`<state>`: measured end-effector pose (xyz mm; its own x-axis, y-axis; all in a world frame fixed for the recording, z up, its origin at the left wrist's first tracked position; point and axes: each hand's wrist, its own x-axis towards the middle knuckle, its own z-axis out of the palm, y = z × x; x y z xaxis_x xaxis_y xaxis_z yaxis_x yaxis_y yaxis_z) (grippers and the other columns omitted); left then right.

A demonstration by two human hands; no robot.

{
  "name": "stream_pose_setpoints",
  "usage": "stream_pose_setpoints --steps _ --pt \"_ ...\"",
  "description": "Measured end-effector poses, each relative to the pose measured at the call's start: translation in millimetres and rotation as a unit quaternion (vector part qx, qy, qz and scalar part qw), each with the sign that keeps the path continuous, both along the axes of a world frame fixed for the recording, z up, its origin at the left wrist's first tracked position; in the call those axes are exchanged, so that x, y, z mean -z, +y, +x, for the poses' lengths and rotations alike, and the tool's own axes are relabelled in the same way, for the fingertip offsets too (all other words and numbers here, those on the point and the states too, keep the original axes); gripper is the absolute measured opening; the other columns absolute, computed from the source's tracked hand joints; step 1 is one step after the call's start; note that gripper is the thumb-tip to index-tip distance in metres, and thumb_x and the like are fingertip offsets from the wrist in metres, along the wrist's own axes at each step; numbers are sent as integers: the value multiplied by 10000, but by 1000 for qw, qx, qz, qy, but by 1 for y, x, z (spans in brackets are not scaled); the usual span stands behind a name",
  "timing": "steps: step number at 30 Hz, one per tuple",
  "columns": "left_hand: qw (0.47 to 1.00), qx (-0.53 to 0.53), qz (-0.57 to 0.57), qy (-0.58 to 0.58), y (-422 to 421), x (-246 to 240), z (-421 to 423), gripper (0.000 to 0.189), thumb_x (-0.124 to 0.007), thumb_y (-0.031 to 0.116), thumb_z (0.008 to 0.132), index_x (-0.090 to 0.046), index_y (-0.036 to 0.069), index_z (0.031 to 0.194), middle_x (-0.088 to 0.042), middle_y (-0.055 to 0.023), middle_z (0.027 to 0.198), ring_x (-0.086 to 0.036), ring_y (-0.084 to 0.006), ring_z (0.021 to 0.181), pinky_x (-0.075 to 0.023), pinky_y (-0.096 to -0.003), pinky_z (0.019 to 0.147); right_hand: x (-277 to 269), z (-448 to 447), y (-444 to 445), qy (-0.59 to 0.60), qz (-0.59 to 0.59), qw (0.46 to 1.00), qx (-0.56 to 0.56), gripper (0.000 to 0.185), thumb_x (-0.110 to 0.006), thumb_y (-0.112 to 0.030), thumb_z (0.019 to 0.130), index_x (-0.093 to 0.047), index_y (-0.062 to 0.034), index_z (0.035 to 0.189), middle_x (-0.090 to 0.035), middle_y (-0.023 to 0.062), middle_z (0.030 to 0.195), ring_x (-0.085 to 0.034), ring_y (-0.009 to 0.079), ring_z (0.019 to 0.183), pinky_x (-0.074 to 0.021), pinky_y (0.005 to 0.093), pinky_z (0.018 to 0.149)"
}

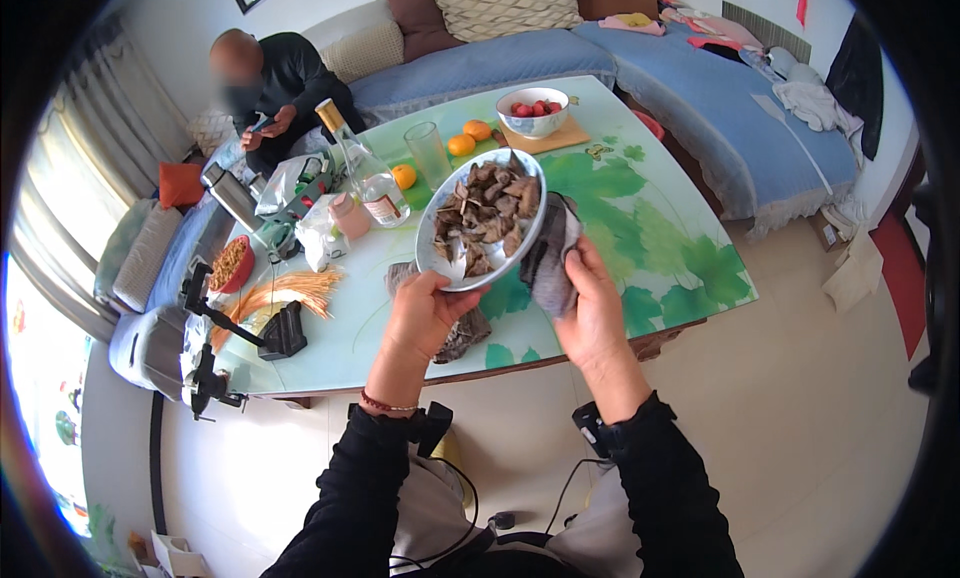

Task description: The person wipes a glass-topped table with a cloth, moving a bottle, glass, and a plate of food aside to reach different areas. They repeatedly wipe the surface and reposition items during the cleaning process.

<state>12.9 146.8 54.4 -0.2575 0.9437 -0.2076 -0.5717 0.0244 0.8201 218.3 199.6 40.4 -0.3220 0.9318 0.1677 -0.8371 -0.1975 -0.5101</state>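
Observation:
My left hand [426, 315] grips the near rim of a white and blue plate [424, 257], its thumb over the edge. The plate is tilted above the table and bears a heap of brown, dried, leaf-like pieces [491, 203]. In my right hand [592, 296] is a bunched grey and black cloth [553, 266], close to the plate's right rim; whether they touch is not plain. Beneath the plate and my left hand, a grey-brown textured cloth [463, 336] lies on the glass-topped table [675, 255], partly hidden.
A clear bottle [379, 188], a glass tumbler [429, 156], oranges [461, 144] and a bowl of red fruit [534, 131] stand behind the plate. At left are a steel flask [231, 195], a red bowl [232, 264] and a black clamp stand [281, 334]. A person sits at the far left corner.

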Motion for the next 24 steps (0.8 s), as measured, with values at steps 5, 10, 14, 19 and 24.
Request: stream_pose_setpoints --steps 5,10,14,19,24 --pt "997 19 -55 44 -7 4 11 264 -424 44 911 -497 -128 1098 -655 -241 984 -700 -336 855 -601 -408 658 -11 -18 -15 -2 70 998 9 591 -421 -360 1063 -260 -79 1557 -383 35 1540 -372 184 1401 -276 356 1170" --pt "998 37 -41 39 -17 6 10 148 -447 40 902 -512 -58 993 -616 -161 813 -574 -249 562 -472 -339 499 -14 -15 -7 -3 57 998 8 701 -314 -606 1019 -295 -145 1547 -354 31 1566 -327 228 1441 -253 440 1191" --pt "993 87 -51 54 -30 -1 3 154 -452 30 900 -525 -29 1022 -608 -138 793 -529 -218 520 -443 -314 477 -15 -8 -2 2 76 997 4 754 -344 -655 988 -300 -145 1542 -371 47 1552 -333 237 1436 -273 451 1184" --pt "982 162 -84 44 -44 -7 5 200 -456 25 903 -522 -11 1088 -617 -122 788 -529 -185 501 -433 -278 442 -9 1 11 90 35 990 -104 745 -315 -651 996 -349 -98 1494 -449 114 1475 -447 285 1350 -375 461 1130" --pt "973 221 -66 25 -45 -12 15 238 -454 26 903 -506 -21 1130 -631 -129 782 -573 -194 525 -460 -290 447 17 6 2 10 36 995 -89 651 -332 -572 1026 -411 -98 1465 -491 122 1451 -486 308 1306 -445 480 1074"
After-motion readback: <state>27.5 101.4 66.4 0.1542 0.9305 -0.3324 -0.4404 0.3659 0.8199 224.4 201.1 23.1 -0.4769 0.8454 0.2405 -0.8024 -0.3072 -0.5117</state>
